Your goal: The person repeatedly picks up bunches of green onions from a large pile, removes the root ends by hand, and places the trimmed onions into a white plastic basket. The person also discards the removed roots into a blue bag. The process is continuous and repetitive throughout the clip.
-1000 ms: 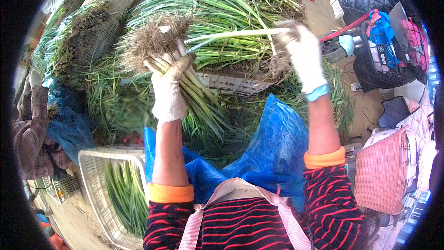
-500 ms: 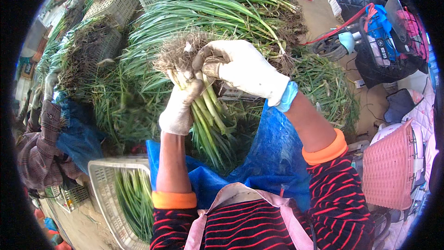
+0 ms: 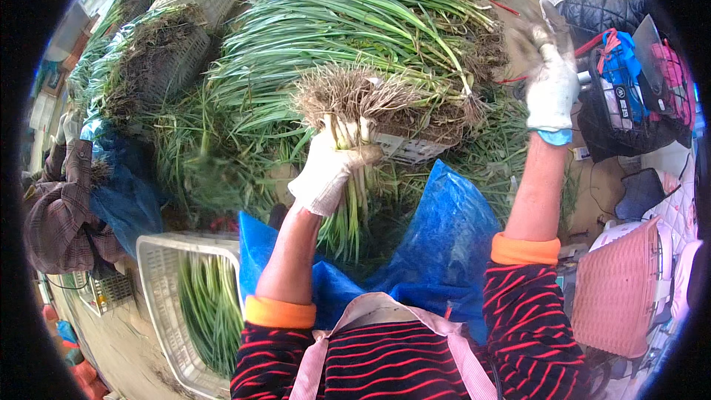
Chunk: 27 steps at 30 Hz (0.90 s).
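My left hand (image 3: 326, 176), in a white work glove, is wrapped round the white stems of a bunch of green onions (image 3: 354, 96). Its bushy roots point up and the green leaves hang below the fist. Out to the right, my gloved right hand (image 3: 552, 87) is raised, with no onions in it; its fingers look spread, though blurred by motion. Beyond the bunch lies a large heap of green onions (image 3: 311, 44), with roots toward the right. Part of a white crate (image 3: 411, 150) shows under the heap's near edge.
A white crate (image 3: 154, 274) at lower left holds trimmed-looking green onions. Blue plastic sheeting (image 3: 444, 230) covers my lap. At right stand a pink basket (image 3: 618, 289) and a dark bag (image 3: 603, 130). A co-worker's plaid sleeve (image 3: 70, 178) shows at left, near more onion crates.
My right hand has left the bunch's roots and swung out to the right, its fingers opening. My left hand has moved slightly right with the bunch, whose roots now fan out.
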Each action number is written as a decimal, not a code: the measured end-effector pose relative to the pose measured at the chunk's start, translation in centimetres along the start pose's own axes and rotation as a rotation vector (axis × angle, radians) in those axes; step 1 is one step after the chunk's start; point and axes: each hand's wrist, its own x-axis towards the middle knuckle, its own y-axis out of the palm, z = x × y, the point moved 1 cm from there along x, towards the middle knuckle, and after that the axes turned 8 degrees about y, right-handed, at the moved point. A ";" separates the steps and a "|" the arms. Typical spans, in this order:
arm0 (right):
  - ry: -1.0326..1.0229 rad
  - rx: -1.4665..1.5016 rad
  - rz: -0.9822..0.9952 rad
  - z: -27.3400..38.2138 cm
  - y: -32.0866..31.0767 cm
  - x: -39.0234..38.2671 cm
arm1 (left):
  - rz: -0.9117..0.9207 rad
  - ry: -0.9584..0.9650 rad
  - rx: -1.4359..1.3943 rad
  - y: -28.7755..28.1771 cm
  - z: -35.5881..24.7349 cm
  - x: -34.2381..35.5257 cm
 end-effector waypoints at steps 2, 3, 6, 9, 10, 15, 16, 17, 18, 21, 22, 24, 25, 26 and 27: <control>0.024 -0.395 0.176 -0.4 -0.6 -0.9 | -0.014 -0.024 0.006 0.1 0.1 0.1; 0.035 -0.527 0.295 -0.4 0.3 -1.9 | -0.021 -0.034 0.004 0.2 0.1 0.0; -0.194 -0.887 0.618 -1.9 5.7 -6.4 | -0.003 -0.075 -0.030 0.3 -0.1 -0.5; 0.050 -0.725 0.856 -3.3 6.9 -7.8 | 0.047 -0.122 -0.150 0.5 0.0 -0.1; 0.006 -0.820 0.814 -3.6 6.8 -8.0 | 0.041 -0.055 -0.190 0.1 0.1 -0.3; -0.140 -0.666 0.590 -3.8 5.9 -7.0 | 0.078 -0.114 -0.261 -0.9 0.0 -0.9; -0.019 -0.615 0.595 -3.5 6.6 -7.3 | 0.097 -0.147 -0.215 -1.0 0.0 -1.1; -0.117 -0.829 0.627 -2.8 7.2 -8.2 | 0.107 -0.147 -0.116 -0.7 -0.2 -1.6; -0.215 -1.043 0.658 -2.5 7.6 -8.9 | 0.116 -0.146 -0.018 -0.3 -0.6 -2.0; -0.299 -1.093 0.330 -4.3 4.9 -6.4 | 0.186 -0.226 -0.093 -1.1 -0.4 -3.0; -0.341 -1.582 0.073 -4.4 1.8 -3.8 | 0.243 -0.289 -0.097 -2.4 -0.2 -3.4; 0.077 -1.528 -0.102 -2.5 -4.2 -1.2 | 0.141 -0.122 -0.133 -3.6 -0.6 -3.6; -0.275 -1.567 -0.134 -3.2 -8.1 -0.8 | 0.111 -0.036 -0.153 -3.8 -0.6 -3.5; -0.450 -1.695 -0.088 -2.9 -7.8 -1.0 | 0.050 -0.017 -0.259 -3.7 -1.2 -3.1; -0.433 -1.636 0.013 -3.5 -7.2 -2.0 | -0.014 -0.003 -0.370 -3.3 -1.6 -3.1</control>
